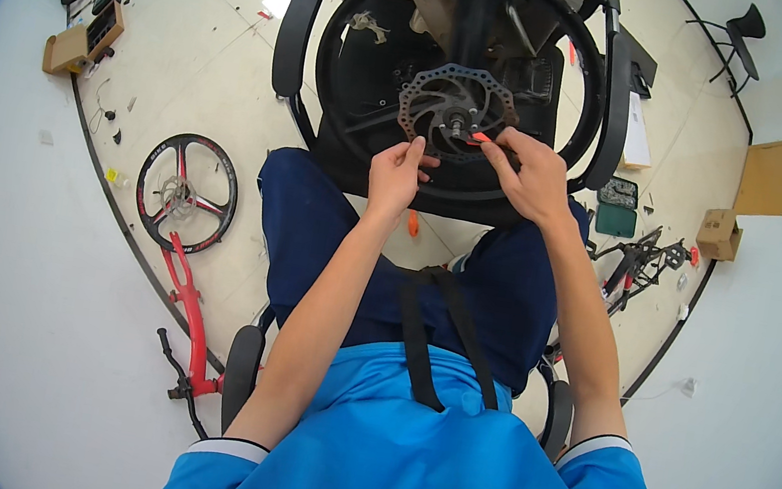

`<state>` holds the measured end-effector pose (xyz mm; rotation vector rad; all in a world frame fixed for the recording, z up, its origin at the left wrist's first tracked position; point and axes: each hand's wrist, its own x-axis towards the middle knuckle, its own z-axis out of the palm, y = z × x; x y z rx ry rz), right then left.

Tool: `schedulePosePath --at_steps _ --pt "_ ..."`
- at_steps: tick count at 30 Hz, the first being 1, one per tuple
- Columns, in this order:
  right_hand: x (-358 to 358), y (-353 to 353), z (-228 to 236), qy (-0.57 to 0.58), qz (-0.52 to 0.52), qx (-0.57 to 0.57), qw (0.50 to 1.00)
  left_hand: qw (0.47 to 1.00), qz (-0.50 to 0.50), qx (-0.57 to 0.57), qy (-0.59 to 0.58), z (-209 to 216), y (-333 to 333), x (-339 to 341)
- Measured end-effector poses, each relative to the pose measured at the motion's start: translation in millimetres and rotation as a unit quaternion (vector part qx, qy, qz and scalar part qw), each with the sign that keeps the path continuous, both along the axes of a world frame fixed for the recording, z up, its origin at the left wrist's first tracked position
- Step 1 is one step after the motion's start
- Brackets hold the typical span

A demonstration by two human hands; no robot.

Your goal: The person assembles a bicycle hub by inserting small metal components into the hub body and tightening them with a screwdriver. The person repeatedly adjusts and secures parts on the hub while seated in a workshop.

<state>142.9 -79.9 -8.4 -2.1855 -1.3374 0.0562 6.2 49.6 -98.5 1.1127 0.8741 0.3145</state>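
Observation:
A black bicycle wheel (481,15) lies on the seat of a black office chair (570,84) in front of me. A silver disc brake rotor (417,97) with a wavy, perforated edge is at its hub. The thumb and index finger of my left hand (395,177) close at the rotor's near-left edge, with other fingers reaching just below it. To the right of the hub, my right hand (534,177) pinches a small red-orange piece (480,137); its far end is too small to make out. Small metal parts (369,27) lie at the wheel's far left.
On the floor at left are a three-spoke wheel (231,182) and a red bicycle frame (192,311). A green tool case (616,221), a cardboard box (719,234) and a dark bicycle frame (631,272) are at right. An orange-handled thing (413,224) lies below the chair's seat.

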Motion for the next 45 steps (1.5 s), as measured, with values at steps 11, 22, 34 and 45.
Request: schedulePosePath --at_steps 11,22,34,45 --pt "21.2 0.3 2.1 -0.081 0.064 0.002 0.995 1.000 0.018 -0.021 -0.006 0.2 -7.7 1.5" --pt "32.8 3.7 4.0 -0.130 0.122 -0.006 0.984 0.995 0.094 -0.041 0.001 34.3 -53.7 8.4" --pt "47.5 19.9 32.4 -0.186 0.196 -0.133 0.954 0.954 0.070 -0.231 -0.176 41.7 -49.7 46.8" --pt "52.7 34.1 48.5 -0.161 0.196 -0.193 0.948 0.870 0.134 -0.407 -0.242 39.5 -48.0 57.4"
